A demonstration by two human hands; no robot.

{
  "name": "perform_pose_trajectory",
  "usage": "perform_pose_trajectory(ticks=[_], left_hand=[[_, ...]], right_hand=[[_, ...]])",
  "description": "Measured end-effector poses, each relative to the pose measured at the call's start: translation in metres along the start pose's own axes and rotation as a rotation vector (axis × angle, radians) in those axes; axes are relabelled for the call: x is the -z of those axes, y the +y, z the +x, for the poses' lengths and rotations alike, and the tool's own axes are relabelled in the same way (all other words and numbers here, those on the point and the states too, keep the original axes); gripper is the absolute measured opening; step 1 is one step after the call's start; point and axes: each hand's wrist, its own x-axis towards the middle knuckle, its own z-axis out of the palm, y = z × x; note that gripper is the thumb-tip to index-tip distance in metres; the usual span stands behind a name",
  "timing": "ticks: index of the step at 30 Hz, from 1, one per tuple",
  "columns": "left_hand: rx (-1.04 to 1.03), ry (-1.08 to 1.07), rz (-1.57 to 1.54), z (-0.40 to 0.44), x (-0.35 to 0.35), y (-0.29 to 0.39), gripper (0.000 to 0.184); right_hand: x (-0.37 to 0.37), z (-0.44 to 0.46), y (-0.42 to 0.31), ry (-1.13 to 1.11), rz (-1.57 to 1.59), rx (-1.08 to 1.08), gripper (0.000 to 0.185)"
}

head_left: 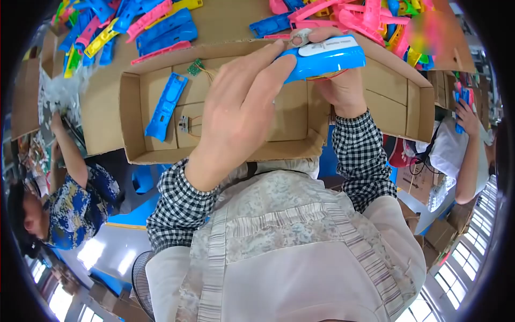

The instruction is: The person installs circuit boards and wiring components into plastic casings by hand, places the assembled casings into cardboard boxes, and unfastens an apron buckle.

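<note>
A glossy blue plastic housing with a white top panel [330, 56] is held up above the cardboard tray, with thin red and yellow wires along its underside. My left hand [238, 110] grips its left end, fingers pressed against the side. Behind and under it, my right hand [348, 88] wraps round, and a whitish covering shows on one fingertip. Below my left hand, a loose blue shell piece [165, 107] lies in the tray [130, 121]. Near it are a small green circuit board [195, 67] with wires and a small metal part [184, 124], also wired.
Piles of blue, pink and yellow shell pieces [166, 32] lie beyond the tray at left, with another pile [370, 21] at right. A second cardboard tray [421, 107] adjoins on the right. One person [80, 188] sits at left; another person's hand [468, 119] holds coloured pieces at right.
</note>
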Motion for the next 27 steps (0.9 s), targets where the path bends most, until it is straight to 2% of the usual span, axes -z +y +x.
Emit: perform_pose_trajectory(ticks=[5, 8, 10, 11, 13, 14, 16, 17, 19, 20, 22, 23, 25, 26, 27], left_hand=[[-0.114, 0.080, 0.041, 0.003, -0.002, -0.006, 0.037], [-0.111, 0.056, 0.021, 0.001, 0.000, -0.008, 0.041], [-0.028, -0.043, -0.079, -0.002, 0.001, -0.006, 0.054], [-0.030, -0.039, -0.075, -0.002, 0.001, -0.002, 0.054], [0.197, -0.113, -0.304, -0.006, 0.000, 0.008, 0.051], [0.197, -0.111, -0.302, -0.007, -0.001, 0.011, 0.051], [0.360, -0.125, -0.534, -0.012, -0.004, 0.011, 0.049], [0.360, -0.127, -0.535, -0.013, -0.006, 0.010, 0.049], [0.442, -0.081, -0.794, -0.017, -0.010, 0.009, 0.048], [0.447, -0.084, -0.799, -0.016, -0.010, 0.006, 0.048], [0.617, -0.164, -0.952, -0.012, -0.011, -0.004, 0.047], [0.608, -0.157, -0.951, -0.009, -0.011, -0.009, 0.047], [0.397, -0.069, -0.615, -0.007, -0.012, -0.013, 0.046], [0.397, -0.071, -0.610, -0.004, -0.009, -0.016, 0.046], [0.184, -0.061, -0.340, 0.003, -0.004, -0.024, 0.045]], right_hand=[[0.000, -0.001, -0.004, 0.032, -0.122, 0.043, 0.032], [0.004, -0.002, 0.001, 0.076, -0.177, 0.061, 0.032], [0.002, 0.000, 0.002, 0.078, -0.216, 0.088, 0.031], [-0.001, 0.001, 0.001, 0.047, -0.197, 0.123, 0.031], [-0.006, -0.002, -0.002, 0.017, -0.178, 0.152, 0.032], [-0.007, -0.004, -0.004, 0.079, -0.231, 0.095, 0.032], [-0.011, -0.007, -0.007, 0.140, -0.283, 0.040, 0.032], [-0.013, -0.008, -0.007, 0.146, -0.229, 0.030, 0.031], [-0.015, -0.010, -0.006, 0.158, -0.177, 0.010, 0.029], [-0.015, -0.010, -0.003, 0.224, -0.132, -0.063, 0.030], [-0.005, -0.010, 0.014, 0.301, 0.046, -0.147, 0.032], [-0.004, -0.006, 0.017, 0.292, 0.040, -0.143, 0.032], [-0.009, -0.003, 0.019, 0.248, 0.083, -0.066, 0.031], [0.002, 0.001, 0.016, 0.087, -0.024, -0.013, 0.036], [0.000, 0.003, 0.007, 0.083, -0.020, -0.006, 0.036]])
